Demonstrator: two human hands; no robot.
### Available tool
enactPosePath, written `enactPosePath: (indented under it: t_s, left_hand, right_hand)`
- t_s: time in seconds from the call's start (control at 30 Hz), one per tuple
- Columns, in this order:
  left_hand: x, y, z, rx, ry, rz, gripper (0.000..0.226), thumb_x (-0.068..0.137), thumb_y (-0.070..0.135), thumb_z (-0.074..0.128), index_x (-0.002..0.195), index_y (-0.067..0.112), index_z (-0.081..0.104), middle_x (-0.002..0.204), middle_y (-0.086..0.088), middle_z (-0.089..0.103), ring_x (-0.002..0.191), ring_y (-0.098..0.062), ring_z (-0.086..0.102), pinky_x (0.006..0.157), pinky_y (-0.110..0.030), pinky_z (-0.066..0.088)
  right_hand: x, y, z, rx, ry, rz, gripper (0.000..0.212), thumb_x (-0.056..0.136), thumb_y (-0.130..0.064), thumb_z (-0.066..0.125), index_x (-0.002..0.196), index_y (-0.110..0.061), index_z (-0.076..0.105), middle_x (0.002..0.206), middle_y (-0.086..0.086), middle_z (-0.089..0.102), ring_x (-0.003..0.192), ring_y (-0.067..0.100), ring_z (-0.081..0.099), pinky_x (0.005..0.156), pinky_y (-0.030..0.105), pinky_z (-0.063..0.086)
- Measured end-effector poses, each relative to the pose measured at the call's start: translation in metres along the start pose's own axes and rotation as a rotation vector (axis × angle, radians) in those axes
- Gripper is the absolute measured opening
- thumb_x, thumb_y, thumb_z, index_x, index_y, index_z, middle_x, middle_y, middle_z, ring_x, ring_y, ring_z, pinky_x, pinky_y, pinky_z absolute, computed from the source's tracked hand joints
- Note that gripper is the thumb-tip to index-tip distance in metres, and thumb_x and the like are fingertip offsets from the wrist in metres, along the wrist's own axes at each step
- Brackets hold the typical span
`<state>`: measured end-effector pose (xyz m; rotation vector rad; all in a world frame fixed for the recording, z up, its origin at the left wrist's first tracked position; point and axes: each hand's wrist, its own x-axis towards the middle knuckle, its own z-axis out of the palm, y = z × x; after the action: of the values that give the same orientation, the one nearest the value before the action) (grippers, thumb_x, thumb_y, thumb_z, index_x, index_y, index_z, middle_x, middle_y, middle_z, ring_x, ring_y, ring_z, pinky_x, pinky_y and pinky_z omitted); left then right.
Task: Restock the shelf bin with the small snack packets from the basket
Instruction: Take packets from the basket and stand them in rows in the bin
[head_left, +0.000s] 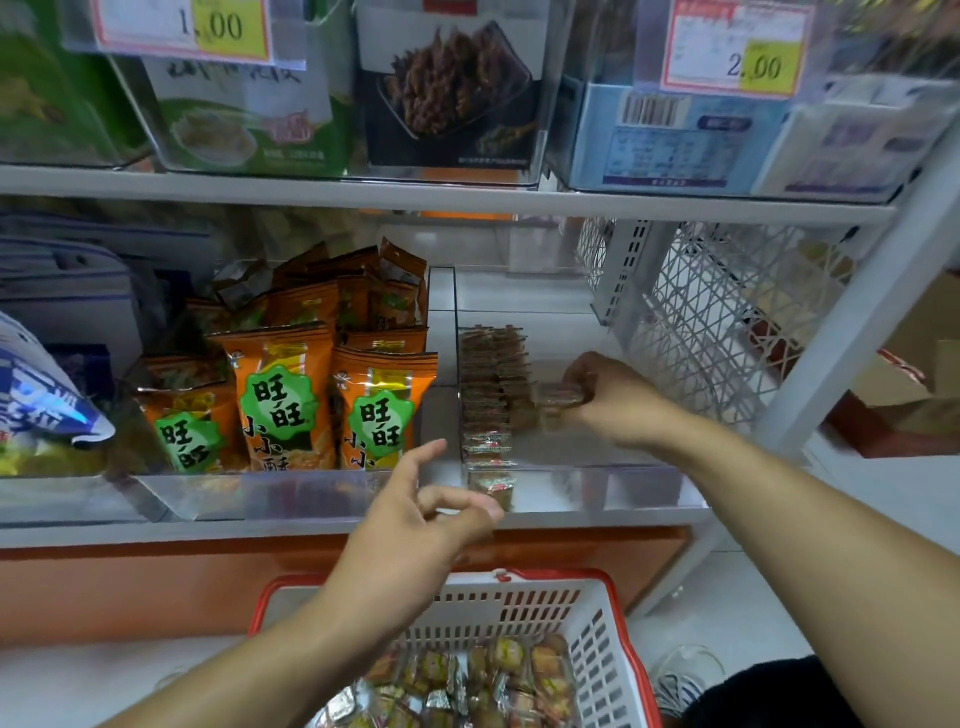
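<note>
Snack packets (558, 397) pinched in right hand (610, 400) fingers, inside bin (639, 480).

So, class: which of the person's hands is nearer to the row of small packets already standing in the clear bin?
Right. The right hand grips a few packets right beside the row of small packets inside the clear bin; the left hand hangs outside, in front of it.

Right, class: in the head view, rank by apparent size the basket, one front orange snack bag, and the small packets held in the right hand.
1. basket, nearest the camera, which flatters it
2. orange snack bag
3. small packets in the right hand
</note>
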<state>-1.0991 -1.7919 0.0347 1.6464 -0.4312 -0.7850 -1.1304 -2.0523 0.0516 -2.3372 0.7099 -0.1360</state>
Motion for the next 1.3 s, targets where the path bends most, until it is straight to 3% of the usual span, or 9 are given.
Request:
enactPosePath:
  t_s: [0.13,0.2,0.47,0.73,0.9,1.0,1.1,1.2,1.3]
  left_hand:
    - [0.004,-0.001,0.007,0.011,-0.043,-0.016,0.094,0.088,0.026,0.077,0.157,0.038,0.014,0.099,0.014,0.079,0.091,-0.004,0.075,0.071,-0.017,0.056]
    - [0.004,0.0,0.007,0.038,-0.038,-0.015,0.091,0.088,0.027,0.076,0.156,0.036,0.018,0.098,0.014,0.079,0.09,-0.004,0.075,0.082,-0.023,0.055]
    - [0.007,0.001,0.001,0.111,-0.06,-0.024,0.086,0.089,0.032,0.077,0.154,0.037,0.021,0.098,0.016,0.078,0.091,-0.003,0.074,0.106,-0.047,0.049]
    - [0.009,-0.008,-0.003,0.167,-0.07,0.009,0.092,0.086,0.031,0.081,0.156,0.038,0.022,0.1,0.017,0.076,0.087,-0.006,0.074,0.087,-0.03,0.055]
    - [0.001,-0.011,-0.004,0.157,-0.053,0.005,0.087,0.085,0.028,0.082,0.153,0.036,0.027,0.095,0.014,0.077,0.084,-0.009,0.074,0.078,-0.022,0.056]
    - [-0.003,-0.024,-0.005,0.149,-0.023,-0.025,0.06,0.085,0.028,0.081,0.134,0.028,0.046,0.075,0.01,0.072,0.071,-0.003,0.069,0.08,-0.032,0.056]
    - [-0.003,-0.051,-0.006,0.25,-0.063,-0.07,0.037,0.083,0.028,0.083,0.111,0.026,0.058,0.066,0.008,0.068,0.058,-0.002,0.063,0.061,-0.021,0.05]
    - [-0.002,-0.092,-0.006,0.483,-0.249,-0.138,0.03,0.082,0.025,0.082,0.102,0.021,0.061,0.078,0.004,0.069,0.063,-0.011,0.062,0.063,-0.029,0.054]
    - [-0.005,-0.144,-0.016,0.869,-0.48,-0.264,0.034,0.087,0.032,0.076,0.114,0.022,0.057,0.111,-0.003,0.069,0.092,-0.019,0.065,0.082,-0.033,0.053]
  right_hand:
    - [0.026,0.007,0.027,-0.061,-0.123,0.13,0.029,0.07,-0.02,0.088,0.092,-0.018,0.069,0.092,0.002,0.07,0.083,0.018,0.063,0.058,0.024,0.041]
    - [0.037,0.008,0.034,-0.075,-0.106,0.165,0.032,0.072,-0.012,0.086,0.101,-0.012,0.072,0.099,0.007,0.071,0.084,0.019,0.063,0.057,0.023,0.042]
    - [0.05,0.005,0.048,0.029,-0.083,0.219,0.107,0.067,-0.005,0.088,0.152,-0.011,0.024,0.134,0.014,0.058,0.12,0.03,0.056,0.082,0.03,0.048]
    - [0.048,0.009,0.052,-0.085,-0.066,0.181,0.089,0.072,-0.007,0.086,0.147,-0.014,0.04,0.133,0.012,0.062,0.118,0.029,0.059,0.084,0.025,0.046]
    - [0.034,-0.006,0.042,-0.173,-0.082,0.143,0.097,0.079,-0.013,0.082,0.157,-0.015,0.025,0.151,0.015,0.044,0.133,0.032,0.05,0.108,0.033,0.045]
    - [0.01,-0.019,0.027,-0.213,0.231,-0.097,0.063,0.085,-0.009,0.071,0.143,-0.021,0.049,0.141,0.009,0.047,0.114,0.026,0.062,0.094,0.034,0.053]
    - [-0.036,-0.024,0.033,-0.083,0.605,-0.723,0.021,0.088,-0.004,0.06,0.106,-0.013,0.066,0.112,0.006,0.058,0.09,0.018,0.061,0.072,0.038,0.055]
    - [-0.086,-0.004,0.082,-0.173,0.314,-1.01,0.013,0.086,-0.006,0.061,0.097,-0.012,0.066,0.104,0.005,0.06,0.088,0.018,0.058,0.066,0.03,0.05]
    - [-0.12,0.046,0.144,-0.513,-0.292,-0.69,0.023,0.091,-0.015,0.058,0.113,-0.021,0.063,0.112,-0.003,0.059,0.102,0.018,0.058,0.077,0.033,0.051]
